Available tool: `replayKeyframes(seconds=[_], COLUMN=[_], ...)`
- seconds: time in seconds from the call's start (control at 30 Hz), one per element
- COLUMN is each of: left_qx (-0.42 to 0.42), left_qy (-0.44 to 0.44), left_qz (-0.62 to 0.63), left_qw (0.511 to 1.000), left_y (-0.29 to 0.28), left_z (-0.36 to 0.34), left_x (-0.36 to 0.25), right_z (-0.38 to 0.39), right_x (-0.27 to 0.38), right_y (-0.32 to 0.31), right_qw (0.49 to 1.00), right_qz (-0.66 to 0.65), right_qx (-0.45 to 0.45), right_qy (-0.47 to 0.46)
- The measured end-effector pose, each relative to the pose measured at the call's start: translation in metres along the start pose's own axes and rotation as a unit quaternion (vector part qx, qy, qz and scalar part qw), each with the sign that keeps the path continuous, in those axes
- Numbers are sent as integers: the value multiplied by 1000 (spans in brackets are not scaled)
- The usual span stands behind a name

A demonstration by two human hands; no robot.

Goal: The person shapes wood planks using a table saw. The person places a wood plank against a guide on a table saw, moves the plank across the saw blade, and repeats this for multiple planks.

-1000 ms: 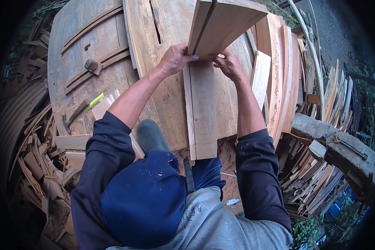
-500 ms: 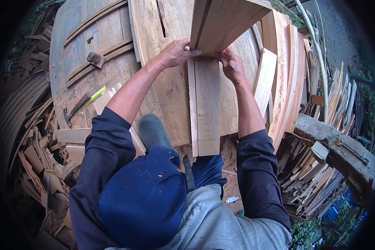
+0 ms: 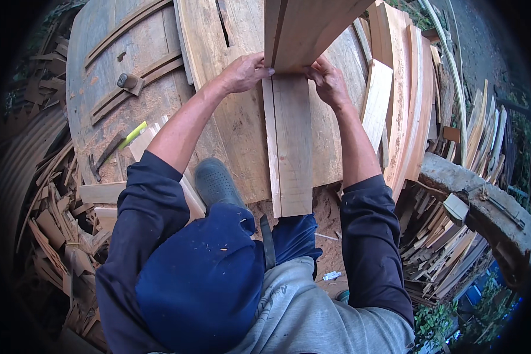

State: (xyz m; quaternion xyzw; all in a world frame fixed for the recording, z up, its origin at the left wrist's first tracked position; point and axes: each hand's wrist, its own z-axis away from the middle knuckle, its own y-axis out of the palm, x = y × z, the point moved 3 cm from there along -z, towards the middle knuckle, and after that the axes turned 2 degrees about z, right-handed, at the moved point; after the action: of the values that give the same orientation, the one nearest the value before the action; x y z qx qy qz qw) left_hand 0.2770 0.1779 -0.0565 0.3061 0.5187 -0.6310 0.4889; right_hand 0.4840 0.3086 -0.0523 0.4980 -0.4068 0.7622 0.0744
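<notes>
An upright wooden board (image 3: 318, 29) rises from the far part of a long flat wooden plank (image 3: 294, 135). My left hand (image 3: 243, 73) grips the upright board's lower left edge, its thumb pressed against the near face. On the opposite edge, my right hand (image 3: 328, 82) pinches the lower corner where the two pieces meet. The flat plank has a paler strip along its left side, and its near end reaches over the bench edge, above my leg. Whether the two boards are fastened is hidden.
Beneath lies a broad wooden work surface (image 3: 236, 135) with sawdust. A hammer (image 3: 106, 154) and a small wooden block (image 3: 130, 83) lie at left. Long boards (image 3: 404, 100) stand at right beside a concrete ledge (image 3: 454, 177). Scrap wood (image 3: 59, 218) is heaped at far left.
The view has shifted slightly. Both hands keep their hold on the upright board, which has moved a little up and left in the picture.
</notes>
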Motion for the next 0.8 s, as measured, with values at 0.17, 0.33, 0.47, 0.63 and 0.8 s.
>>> replayKeyframes(seconds=[0.17,0.33,0.47,0.63,0.8], left_qx=[7,-10,-27,-25,-26], left_qy=[2,47,55,52,57], left_qz=[-15,-18,-2,-21,-22], left_qw=[1000,999,998,998,998], left_y=[8,11,12,11,10], left_z=[5,4,6,8,10], left_x=[-3,0,3,1,0], right_z=[-3,11,37,54,50], right_x=[-8,-43,-57,-51,-44], right_y=[-5,-3,19,35,33], right_qw=[999,985,982,982,985], right_qz=[-26,-145,-114,6,23], right_qx=[20,-95,-150,-185,-162], right_qy=[16,16,4,-43,-46])
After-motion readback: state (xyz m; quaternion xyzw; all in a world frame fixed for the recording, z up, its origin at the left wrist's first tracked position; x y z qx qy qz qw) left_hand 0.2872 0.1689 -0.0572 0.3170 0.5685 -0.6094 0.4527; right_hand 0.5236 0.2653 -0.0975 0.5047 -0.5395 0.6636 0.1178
